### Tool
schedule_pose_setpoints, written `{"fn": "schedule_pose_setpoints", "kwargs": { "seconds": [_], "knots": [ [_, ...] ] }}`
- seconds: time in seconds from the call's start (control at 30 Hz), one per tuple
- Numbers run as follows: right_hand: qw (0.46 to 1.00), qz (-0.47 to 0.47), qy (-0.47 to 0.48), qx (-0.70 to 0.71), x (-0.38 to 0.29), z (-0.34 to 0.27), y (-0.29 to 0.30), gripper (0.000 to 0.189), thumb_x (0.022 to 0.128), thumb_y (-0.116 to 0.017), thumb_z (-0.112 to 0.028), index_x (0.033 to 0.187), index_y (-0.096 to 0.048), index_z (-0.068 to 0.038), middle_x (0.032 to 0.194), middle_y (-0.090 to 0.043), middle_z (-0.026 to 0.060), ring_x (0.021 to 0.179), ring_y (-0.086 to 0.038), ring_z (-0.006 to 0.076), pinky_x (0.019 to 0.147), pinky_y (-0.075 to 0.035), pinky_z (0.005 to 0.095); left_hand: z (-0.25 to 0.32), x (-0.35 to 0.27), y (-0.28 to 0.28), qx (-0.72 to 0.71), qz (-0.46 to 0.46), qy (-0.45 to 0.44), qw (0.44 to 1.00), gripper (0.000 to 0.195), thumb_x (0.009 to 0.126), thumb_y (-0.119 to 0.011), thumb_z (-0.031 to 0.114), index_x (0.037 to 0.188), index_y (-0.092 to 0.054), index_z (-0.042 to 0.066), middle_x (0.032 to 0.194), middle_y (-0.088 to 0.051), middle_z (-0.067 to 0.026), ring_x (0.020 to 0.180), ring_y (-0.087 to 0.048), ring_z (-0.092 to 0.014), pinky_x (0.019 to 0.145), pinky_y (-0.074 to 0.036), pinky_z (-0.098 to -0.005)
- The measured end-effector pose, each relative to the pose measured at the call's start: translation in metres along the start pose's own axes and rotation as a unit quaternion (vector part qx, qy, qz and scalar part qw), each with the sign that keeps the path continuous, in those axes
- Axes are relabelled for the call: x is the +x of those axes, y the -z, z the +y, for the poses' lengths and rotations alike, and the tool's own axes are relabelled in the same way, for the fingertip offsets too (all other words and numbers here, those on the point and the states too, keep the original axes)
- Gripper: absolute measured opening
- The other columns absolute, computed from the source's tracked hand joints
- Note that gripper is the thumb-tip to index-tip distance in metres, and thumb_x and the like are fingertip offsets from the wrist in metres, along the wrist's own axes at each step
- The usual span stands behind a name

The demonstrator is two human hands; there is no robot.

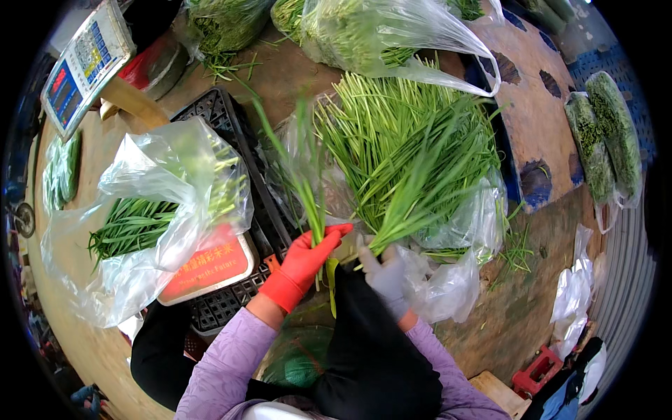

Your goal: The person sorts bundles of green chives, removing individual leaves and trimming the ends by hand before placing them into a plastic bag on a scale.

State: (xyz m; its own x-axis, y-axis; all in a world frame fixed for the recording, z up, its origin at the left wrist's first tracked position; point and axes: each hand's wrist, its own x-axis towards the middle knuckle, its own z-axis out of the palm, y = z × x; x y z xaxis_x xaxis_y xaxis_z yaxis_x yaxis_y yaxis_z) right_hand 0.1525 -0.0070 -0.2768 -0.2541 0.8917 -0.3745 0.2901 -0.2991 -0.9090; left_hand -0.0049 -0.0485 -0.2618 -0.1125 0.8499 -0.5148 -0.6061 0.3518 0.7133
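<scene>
My left hand [307, 260], in a red rubber glove, grips a few long garlic chives [313, 207] that point upward and blur at the tips. Close beside it, my right hand [386, 275], in a pale grey glove, holds a thicker bunch of chives [395, 223] by the stem ends, its leaves fanning up to the right. Behind both hands lies a large heap of loose chives [388, 131], partly wrapped in a clear plastic bag [446, 294]. Left of my hands, an open clear bag [152, 184] containing chives rests on the red-topped scale platform [210, 268].
A black plastic crate [233, 118] sits under the platform, with the scale's display [86, 71] on a post at far left. Bagged greens [341, 37] stand at the back. More filled bags [611, 136] lie at right, above a red plastic crate [536, 371].
</scene>
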Motion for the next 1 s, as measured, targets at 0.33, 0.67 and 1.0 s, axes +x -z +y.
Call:
{"fn": "schedule_pose_setpoints", "kwargs": {
  "seconds": [0.33, 0.67, 1.0],
  "knots": [
    [0.958, -0.265, -0.053, -0.092, 0.0, -0.053, 0.002, 0.032, 0.085, -0.062, -0.03, 0.092, -0.058, 0.0, 0.074, -0.061, 0.0096, 0.067, -0.06, 0.0207, 0.06, -0.047, 0.0315, -0.011, -0.007, 0.021, -0.124, -0.014, 0.085, 0.989, 0.043, 0.09, -0.055, 0.012, 0.129, -0.045, -0.003, 0.104, -0.065, -0.0123, 0.088, -0.065, -0.022, 0.081, -0.053, -0.0322],
    [0.926, -0.133, -0.062, 0.347, 0.064, -0.031, -0.002, 0.051, 0.087, -0.056, -0.007, 0.133, -0.038, 0.003, 0.116, -0.054, 0.0095, 0.103, -0.054, 0.0158, 0.091, -0.043, 0.0281, 0.005, -0.06, 0.034, -0.108, -0.117, 0.2, 0.967, 0.04, 0.092, -0.054, 0.018, 0.126, -0.049, -0.003, 0.076, -0.061, -0.0048, 0.048, -0.05, -0.009, 0.047, -0.041, -0.0208],
    [0.937, -0.106, 0.053, 0.33, 0.073, -0.035, 0.004, 0.048, 0.086, -0.051, 0.001, 0.133, -0.04, 0.0, 0.123, -0.053, 0.0057, 0.113, -0.05, 0.0152, 0.096, -0.04, 0.0289, -0.02, -0.069, 0.029, 0.109, -0.041, 0.195, 0.974, 0.032, 0.091, -0.058, 0.017, 0.122, -0.058, 0.009, 0.072, -0.061, -0.0016, 0.05, -0.05, -0.006, 0.045, -0.04, -0.0188]
  ]
}}
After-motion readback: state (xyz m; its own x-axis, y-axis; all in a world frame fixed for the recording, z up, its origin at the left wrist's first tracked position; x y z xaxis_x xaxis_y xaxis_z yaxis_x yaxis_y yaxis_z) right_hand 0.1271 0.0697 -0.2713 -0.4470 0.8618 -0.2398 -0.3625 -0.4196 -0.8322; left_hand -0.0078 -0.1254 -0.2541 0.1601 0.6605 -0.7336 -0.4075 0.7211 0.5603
